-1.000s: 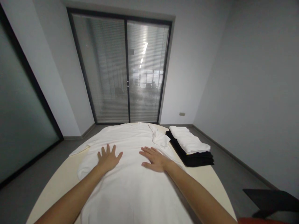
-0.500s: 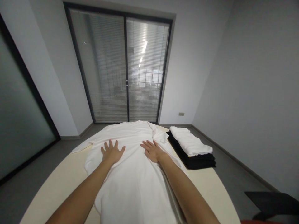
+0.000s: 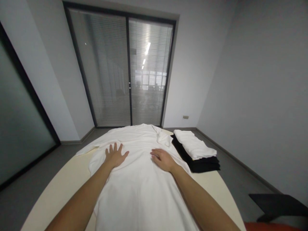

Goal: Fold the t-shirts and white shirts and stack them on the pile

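A white T-shirt lies spread over the table, its collar end at the far edge and its lower part running toward me. Flat on its left half rests my left hand, fingers spread and holding nothing. My right hand touches the cloth on the right half, palm down, with the fingers slightly bent and nothing visible in them. The right sleeve of the shirt is bunched just beyond that hand. Small wrinkles run across the fabric between my hands.
A folded white garment sits on a stack of folded black cloth at the right of the pale round table. A dark chair part stands at the lower right. Behind the table is a glass door with blinds.
My right hand has moved slightly right and toward me, its fingers now more bent. The shirt's lower right part has spread outward. My left hand has hardly moved.
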Demonstrator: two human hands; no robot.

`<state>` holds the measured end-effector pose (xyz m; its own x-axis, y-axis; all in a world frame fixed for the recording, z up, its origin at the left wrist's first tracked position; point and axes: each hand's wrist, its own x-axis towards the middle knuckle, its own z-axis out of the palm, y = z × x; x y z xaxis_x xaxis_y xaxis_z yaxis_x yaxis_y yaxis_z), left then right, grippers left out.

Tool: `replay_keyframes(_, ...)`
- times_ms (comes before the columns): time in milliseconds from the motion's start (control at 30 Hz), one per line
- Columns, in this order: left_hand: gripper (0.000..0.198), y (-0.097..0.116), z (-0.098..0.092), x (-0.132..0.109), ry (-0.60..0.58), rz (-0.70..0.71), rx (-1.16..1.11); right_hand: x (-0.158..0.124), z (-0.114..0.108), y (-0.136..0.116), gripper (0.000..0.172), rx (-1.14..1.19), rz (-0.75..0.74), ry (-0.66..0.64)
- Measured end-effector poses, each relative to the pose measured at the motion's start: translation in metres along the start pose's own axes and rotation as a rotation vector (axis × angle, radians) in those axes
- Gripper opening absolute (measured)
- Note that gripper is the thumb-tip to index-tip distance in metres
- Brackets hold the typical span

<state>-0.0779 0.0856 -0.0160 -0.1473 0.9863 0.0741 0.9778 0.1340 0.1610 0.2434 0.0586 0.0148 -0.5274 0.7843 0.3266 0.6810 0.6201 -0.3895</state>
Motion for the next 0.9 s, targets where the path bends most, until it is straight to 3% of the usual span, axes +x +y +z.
replay_keyframes(133,0.087,-0.005,-0.001,0.006,-0.027,0.050,0.008,-0.013,-0.009,0.001,0.049,0.034,-0.053,-0.082)
replay_keyframes(233,0.082,-0.005,0.000,0.007,0.019,0.032,0.000,-0.014,-0.011,0.001,0.049,-0.011,-0.076,-0.077)
replay_keyframes(367,0.077,-0.003,0.001,0.005,0.059,-0.014,-0.009,-0.007,-0.016,-0.011,0.037,-0.174,-0.119,-0.075)
replay_keyframes(433,0.075,-0.002,0.002,0.002,0.062,-0.044,-0.008,-0.001,-0.021,-0.031,0.029,-0.270,-0.143,-0.123)
replay_keyframes(533,0.072,-0.001,0.004,-0.002,0.089,-0.077,-0.013,0.000,-0.028,-0.081,0.025,-0.310,-0.194,-0.240)
replay_keyframes(600,0.071,-0.002,0.006,-0.003,0.107,-0.091,-0.028,-0.008,-0.026,-0.122,0.023,-0.219,-0.289,-0.290)
replay_keyframes(700,0.074,-0.007,0.002,0.000,0.067,-0.094,-0.153,-0.031,-0.009,-0.170,0.035,-0.054,-0.493,-0.373)
replay_keyframes(800,0.071,-0.019,-0.009,0.001,-0.002,-0.048,-0.369,-0.055,0.020,-0.188,0.037,-0.078,-0.594,-0.361)
replay_keyframes(900,0.060,-0.034,-0.021,-0.006,0.020,0.036,-0.496,-0.068,0.041,-0.185,0.039,-0.154,-0.596,-0.282)
